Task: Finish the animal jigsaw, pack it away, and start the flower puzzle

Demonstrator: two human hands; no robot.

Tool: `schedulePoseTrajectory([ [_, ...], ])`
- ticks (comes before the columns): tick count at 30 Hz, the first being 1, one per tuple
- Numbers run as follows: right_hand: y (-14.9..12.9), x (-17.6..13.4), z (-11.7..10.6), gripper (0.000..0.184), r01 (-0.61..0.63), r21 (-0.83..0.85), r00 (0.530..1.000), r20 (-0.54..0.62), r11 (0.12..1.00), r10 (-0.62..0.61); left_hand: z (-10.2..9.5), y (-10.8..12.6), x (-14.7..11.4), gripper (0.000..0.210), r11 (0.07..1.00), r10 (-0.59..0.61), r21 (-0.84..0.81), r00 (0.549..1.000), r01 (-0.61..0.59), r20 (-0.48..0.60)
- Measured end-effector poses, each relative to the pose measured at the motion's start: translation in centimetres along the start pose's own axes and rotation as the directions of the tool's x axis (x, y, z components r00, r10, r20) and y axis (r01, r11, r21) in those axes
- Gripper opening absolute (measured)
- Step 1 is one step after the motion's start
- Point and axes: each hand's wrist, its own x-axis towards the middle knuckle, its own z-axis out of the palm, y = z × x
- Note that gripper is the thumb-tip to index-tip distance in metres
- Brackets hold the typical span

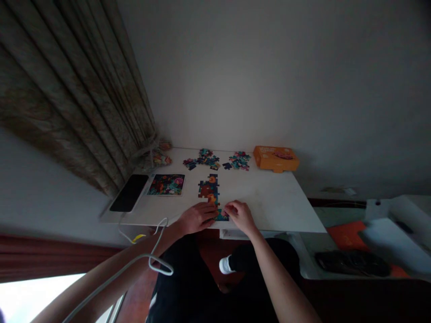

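A partly joined jigsaw puzzle [208, 189] lies on the white table, a narrow block of brown, orange and dark blue pieces that turns right at its near end. My left hand [200, 217] rests at the near left of it, fingers curled together with their tips on its near pieces. At the near right end, my right hand [240, 215] pinches a small pinkish puzzle piece [225, 214], partly hidden by the fingertips, against the joined pieces. Loose puzzle pieces lie in two heaps farther back, a left heap [204, 159] and a right heap [239, 160].
A printed reference picture [166, 185] and a phone [129, 193] lie on the left of the table [269, 197]. An orange box [275, 159] stands at the back right. A plastic bag [156, 154] sits by the curtain. A white cable [148, 255] hangs across my left forearm.
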Motion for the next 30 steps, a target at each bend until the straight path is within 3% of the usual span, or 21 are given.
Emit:
schedulePoseTrajectory([
  [11, -0.1, 0.1, 0.2, 0.019, -0.014, 0.017, 1.000, -0.017, 1.000, 0.014, 0.0, 0.0, -0.1, 0.034, 1.000, 0.000, 0.013, 1.000, -0.001, 0.018],
  [19, 0.3, 0.5, -0.1, 0.022, -0.090, 0.066, 0.996, 0.013, 0.994, 0.090, 0.2, 0.0, -0.1, 0.035, 1.000, -0.004, 0.008, 1.000, 0.004, 0.001],
  [24, 1.2, 3.1, -0.3, 0.025, -0.076, 0.049, 0.995, -0.060, 0.996, 0.079, 0.1, 0.2, -0.1, 0.033, 1.000, -0.011, 0.015, 1.000, 0.011, 0.018],
  [30, 2.8, 9.2, 1.3, 0.021, -0.031, 0.004, 0.987, -0.158, 0.999, 0.032, 0.6, 0.0, -0.3, 0.035, 1.000, -0.025, -0.006, 1.000, 0.025, -0.003],
])
